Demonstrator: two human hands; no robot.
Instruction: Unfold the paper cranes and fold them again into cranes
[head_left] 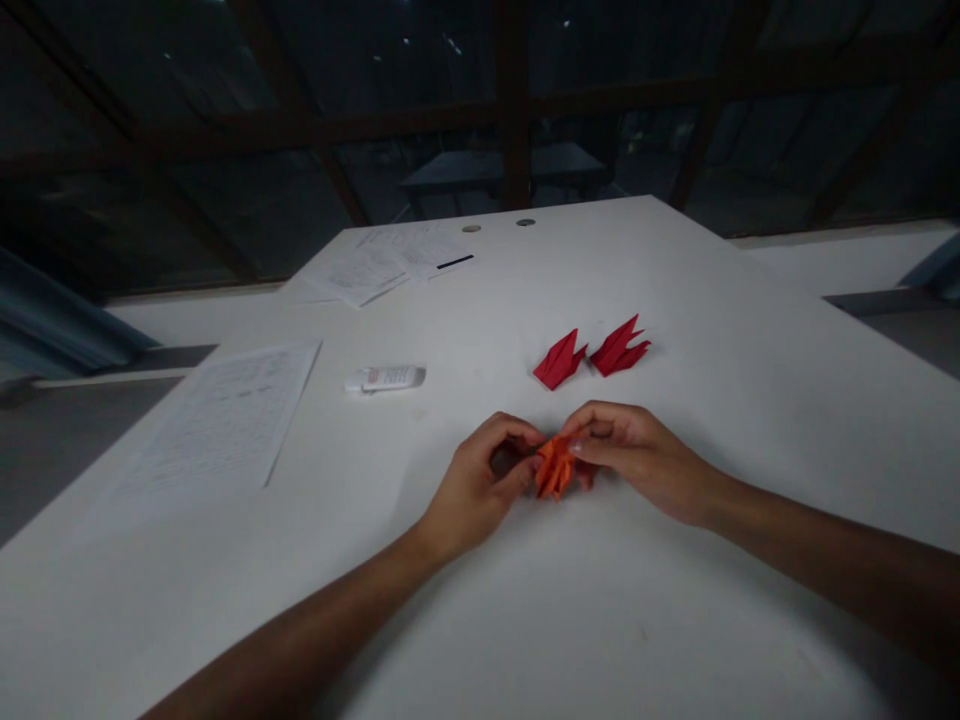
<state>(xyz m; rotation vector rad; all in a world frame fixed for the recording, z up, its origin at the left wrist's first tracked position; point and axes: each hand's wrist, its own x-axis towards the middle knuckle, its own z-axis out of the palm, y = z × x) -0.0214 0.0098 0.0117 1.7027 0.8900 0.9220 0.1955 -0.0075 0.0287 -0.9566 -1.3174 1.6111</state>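
An orange folded paper piece is held just above or on the white table, between my two hands. My left hand pinches its left side with thumb and fingers. On its right, my right hand grips the upper edge between thumb and fingertips. Beyond my hands lie two red folded paper pieces, one nearer the middle and the other right beside it, both with pointed tips.
A white bottle lies on its side left of the red pieces. Printed sheets cover the left edge, with more papers and a black pen farther back. Two round discs sit near the far edge, before dark windows.
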